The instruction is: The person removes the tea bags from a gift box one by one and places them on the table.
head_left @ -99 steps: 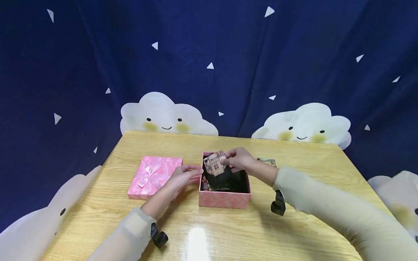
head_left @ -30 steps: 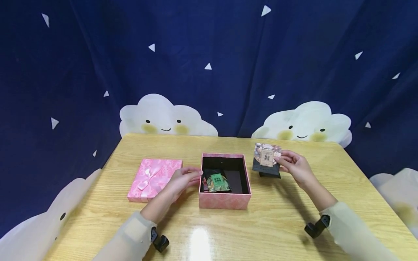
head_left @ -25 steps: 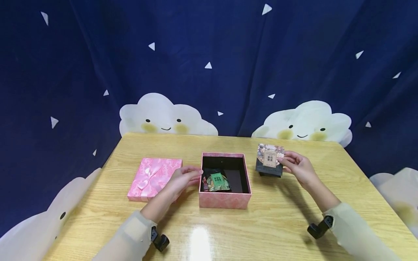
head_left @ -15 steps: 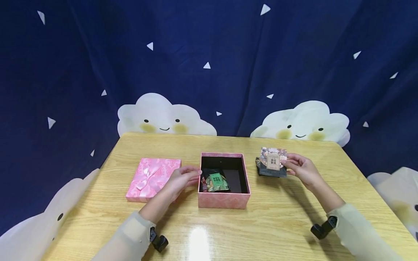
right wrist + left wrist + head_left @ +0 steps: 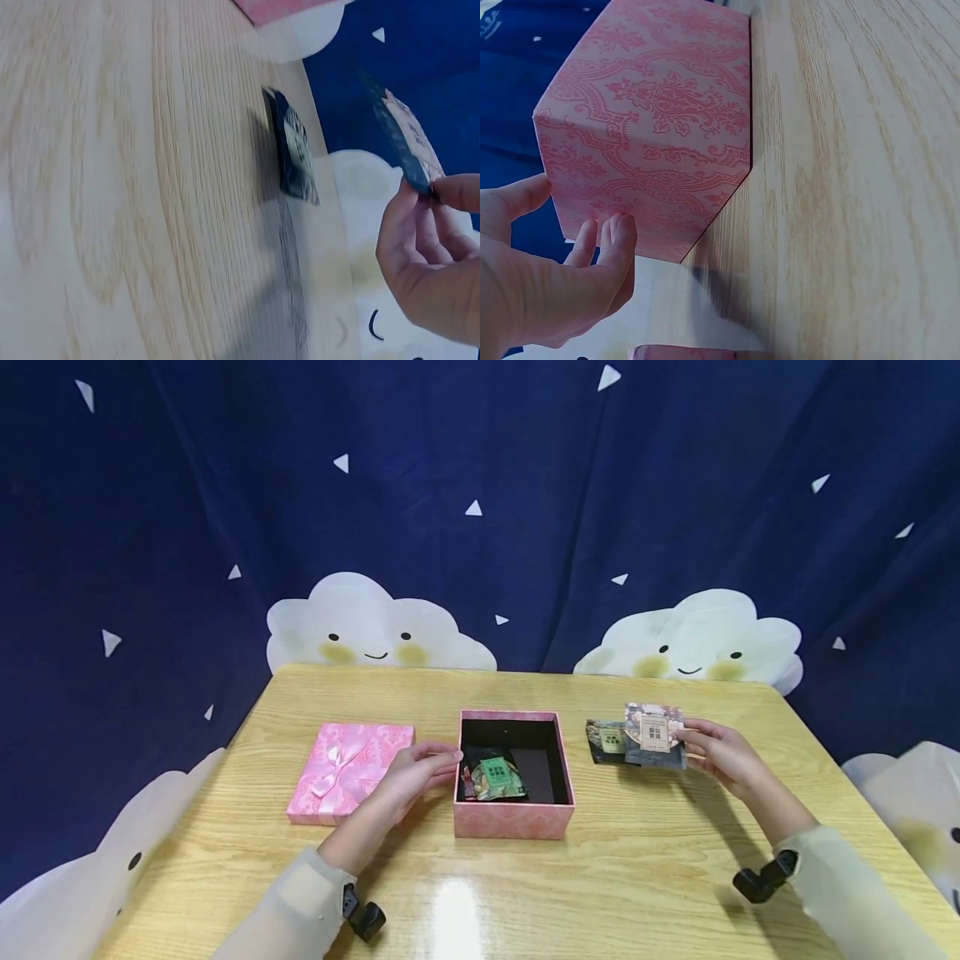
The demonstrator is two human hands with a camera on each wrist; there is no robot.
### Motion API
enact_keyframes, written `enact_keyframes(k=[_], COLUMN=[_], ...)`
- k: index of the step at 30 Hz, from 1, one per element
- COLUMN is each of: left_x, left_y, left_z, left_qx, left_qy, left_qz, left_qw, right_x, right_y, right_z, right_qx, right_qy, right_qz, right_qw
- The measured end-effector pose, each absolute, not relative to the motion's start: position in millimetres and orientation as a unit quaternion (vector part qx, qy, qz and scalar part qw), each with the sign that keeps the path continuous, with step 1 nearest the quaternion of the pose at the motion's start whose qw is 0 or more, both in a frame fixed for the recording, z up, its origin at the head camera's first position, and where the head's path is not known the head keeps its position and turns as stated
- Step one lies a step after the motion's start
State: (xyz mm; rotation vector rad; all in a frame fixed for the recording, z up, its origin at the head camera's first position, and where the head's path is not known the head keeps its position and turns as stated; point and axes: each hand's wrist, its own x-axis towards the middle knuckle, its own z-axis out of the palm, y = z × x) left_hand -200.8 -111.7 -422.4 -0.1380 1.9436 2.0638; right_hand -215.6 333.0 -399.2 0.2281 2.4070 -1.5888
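Observation:
In the head view my left hand [image 5: 420, 770] holds the left wall of the pink box [image 5: 513, 821]. Seen from the left wrist, one finger reaches the rim while other digits rest against the patterned outer side [image 5: 679, 105]. My right hand [image 5: 723, 752] pinches the right edge of a flat tea packet [image 5: 654, 735] with a floral top, beige label and dark lower part, held up off the table. Partly behind it, a dark tea packet with a green label [image 5: 606, 740] lies on the wood. Inside the box, a green-labelled tea packet [image 5: 495, 777] partly covers a reddish one.
The pink box lid [image 5: 341, 768] with a ribbon bow lies left of the box, near my left forearm. All stands on a light wooden table [image 5: 600, 893]. A dark blue curtain [image 5: 420, 485] with white clouds hangs behind the table's far edge.
My right hand took the floral tea packet out of the box, carried it right, and has shifted it further right, uncovering the green-labelled packet on the table. My left hand stays at the box.

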Motion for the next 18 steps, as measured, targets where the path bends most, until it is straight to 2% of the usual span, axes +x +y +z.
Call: enact_keyframes(k=[18], left_x=[-201.0], left_y=[-109.6], left_z=[-424.0], left_qx=[-0.053], left_qy=[0.679], left_qz=[0.717], left_qw=[0.147], right_x=[-228.7], right_y=[366.9], right_z=[-418.0], right_qx=[0.183], right_qy=[0.817], right_qz=[-0.540], right_qw=[0.089])
